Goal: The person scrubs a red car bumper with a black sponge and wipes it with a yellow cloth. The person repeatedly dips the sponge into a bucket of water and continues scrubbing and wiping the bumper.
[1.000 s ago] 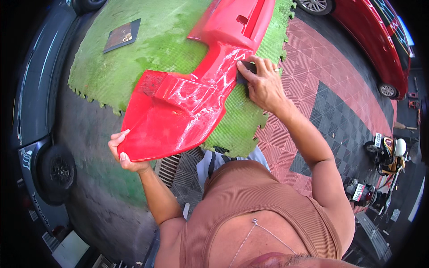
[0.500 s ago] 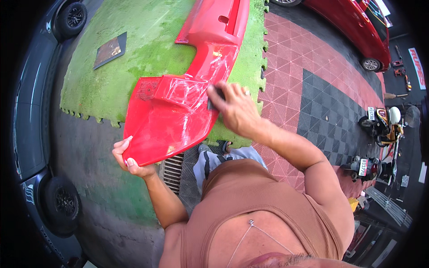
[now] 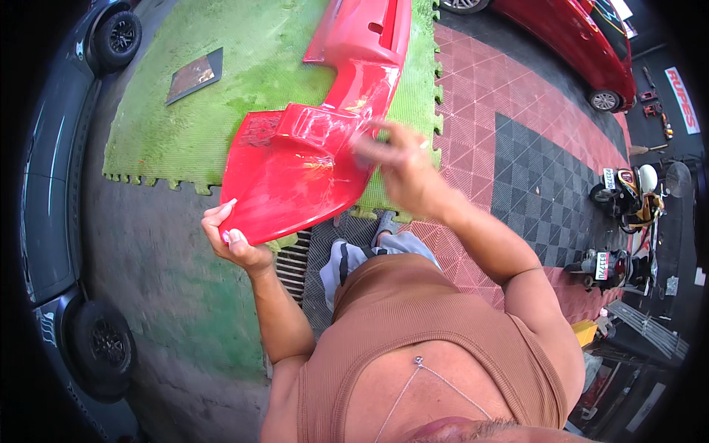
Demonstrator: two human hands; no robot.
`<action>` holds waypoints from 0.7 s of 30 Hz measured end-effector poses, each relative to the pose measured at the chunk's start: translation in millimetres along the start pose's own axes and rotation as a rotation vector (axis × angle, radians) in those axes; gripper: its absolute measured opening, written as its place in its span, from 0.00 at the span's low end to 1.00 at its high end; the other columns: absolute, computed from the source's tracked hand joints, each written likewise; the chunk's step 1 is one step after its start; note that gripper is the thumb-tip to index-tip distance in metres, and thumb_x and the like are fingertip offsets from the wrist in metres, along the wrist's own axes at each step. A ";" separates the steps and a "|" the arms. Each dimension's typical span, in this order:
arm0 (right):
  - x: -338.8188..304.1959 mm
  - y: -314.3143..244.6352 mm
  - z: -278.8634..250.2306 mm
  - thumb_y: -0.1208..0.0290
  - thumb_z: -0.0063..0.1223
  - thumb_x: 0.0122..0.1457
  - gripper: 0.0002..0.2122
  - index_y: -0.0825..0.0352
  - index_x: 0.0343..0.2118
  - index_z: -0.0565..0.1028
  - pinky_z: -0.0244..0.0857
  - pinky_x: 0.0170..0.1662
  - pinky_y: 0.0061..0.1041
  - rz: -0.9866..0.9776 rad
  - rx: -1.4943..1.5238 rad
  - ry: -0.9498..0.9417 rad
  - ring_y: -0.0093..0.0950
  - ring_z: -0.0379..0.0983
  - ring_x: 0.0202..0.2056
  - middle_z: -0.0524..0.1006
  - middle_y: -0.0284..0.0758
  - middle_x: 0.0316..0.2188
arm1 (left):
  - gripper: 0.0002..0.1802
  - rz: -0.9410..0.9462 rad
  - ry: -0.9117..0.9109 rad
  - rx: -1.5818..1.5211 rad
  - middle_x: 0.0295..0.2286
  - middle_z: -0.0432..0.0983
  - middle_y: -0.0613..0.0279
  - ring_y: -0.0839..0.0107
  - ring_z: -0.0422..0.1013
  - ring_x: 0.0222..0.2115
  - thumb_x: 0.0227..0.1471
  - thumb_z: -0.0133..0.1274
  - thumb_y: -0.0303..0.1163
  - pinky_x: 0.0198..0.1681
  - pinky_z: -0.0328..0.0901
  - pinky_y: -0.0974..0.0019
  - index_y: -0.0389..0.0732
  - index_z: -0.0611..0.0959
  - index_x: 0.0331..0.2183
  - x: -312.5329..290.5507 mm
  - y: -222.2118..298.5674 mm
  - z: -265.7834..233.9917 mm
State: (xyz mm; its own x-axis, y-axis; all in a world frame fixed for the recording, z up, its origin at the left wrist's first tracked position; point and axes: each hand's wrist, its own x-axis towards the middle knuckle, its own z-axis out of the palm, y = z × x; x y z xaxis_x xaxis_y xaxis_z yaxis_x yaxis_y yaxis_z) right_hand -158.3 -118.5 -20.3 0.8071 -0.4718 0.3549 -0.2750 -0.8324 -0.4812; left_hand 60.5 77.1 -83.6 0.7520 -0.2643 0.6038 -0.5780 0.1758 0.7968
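Across the upper middle of the frame, a long glossy red panel (image 3: 284, 192), broad end low and toward the left, narrowing at a bend, then running up and out past the top edge. Pale glints along the bend; on the broad end, near its upper-left corner, a dull, rough, darker patch. Left of centre, at the panel's lowest corner, the left hand (image 3: 240, 240), closed on the rim, fingers and thumb curled over the edge with the corner pinched between. Just above and right of centre, the right hand (image 3: 405, 168), beside the panel's right edge, fingers partly bent and aimed left, smeared by motion blur; impossible to tell how far closed, whether gripping anything, or whether touching the red surface.

Beneath the upper stretch of the panel, a green mat (image 3: 155, 133) with jigsaw edges. On it, at upper left, a dark flat sheet (image 3: 211, 66) with a brownish patch. Along the left side, a dark vehicle (image 3: 55, 155); at upper right, a red car (image 3: 565, 55); at right, two motorcycles (image 3: 635, 196) near red and black floor tiles (image 3: 535, 181).
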 end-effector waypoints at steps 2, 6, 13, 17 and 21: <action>14.2 32.2 -11.9 0.86 0.47 0.51 0.26 0.63 0.54 0.78 0.62 0.58 0.42 0.108 -0.070 0.193 0.46 0.70 0.53 0.75 0.44 0.53 | 0.26 0.004 0.004 -0.011 0.34 0.72 0.49 0.58 0.70 0.37 0.51 0.42 0.48 0.43 0.67 0.54 0.32 0.76 0.35 -0.2 -0.7 2.4; 16.0 38.8 2.0 0.87 0.44 0.55 0.23 0.67 0.54 0.78 0.68 0.57 0.39 0.094 -0.021 0.212 0.46 0.75 0.53 0.78 0.49 0.51 | 0.27 0.030 -0.029 0.038 0.32 0.72 0.49 0.57 0.71 0.36 0.52 0.42 0.48 0.43 0.67 0.54 0.31 0.76 0.35 -0.7 2.5 -0.6; -25.5 -35.0 27.7 0.84 0.50 0.51 0.28 0.70 0.60 0.72 0.56 0.70 0.40 -0.217 0.122 -0.240 0.45 0.64 0.65 0.70 0.50 0.62 | 0.26 0.063 -0.059 0.000 0.30 0.71 0.46 0.53 0.71 0.32 0.52 0.45 0.48 0.39 0.66 0.53 0.30 0.75 0.35 5.8 2.5 -1.5; -14.0 -2.4 21.9 0.81 0.53 0.52 0.29 0.70 0.61 0.71 0.53 0.71 0.41 -0.137 0.014 -0.207 0.45 0.62 0.66 0.68 0.49 0.64 | 0.25 0.055 -0.095 0.012 0.31 0.70 0.49 0.58 0.68 0.34 0.54 0.43 0.49 0.41 0.64 0.55 0.32 0.75 0.36 5.7 4.9 -3.8; -25.1 -23.2 33.0 0.80 0.49 0.53 0.28 0.74 0.60 0.69 0.51 0.71 0.44 -0.122 0.074 -0.198 0.47 0.62 0.66 0.66 0.55 0.63 | 0.24 0.072 -0.091 0.014 0.32 0.70 0.48 0.57 0.69 0.34 0.54 0.43 0.48 0.42 0.64 0.55 0.33 0.74 0.35 6.3 5.2 -2.8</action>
State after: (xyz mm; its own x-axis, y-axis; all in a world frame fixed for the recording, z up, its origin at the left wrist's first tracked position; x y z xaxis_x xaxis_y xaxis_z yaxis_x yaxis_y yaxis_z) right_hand -154.9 -77.8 -44.5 0.9206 -0.2967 0.2538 -0.1359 -0.8528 -0.5042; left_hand 63.1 79.0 -75.6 0.6768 -0.3366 0.6547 -0.6345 0.1841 0.7507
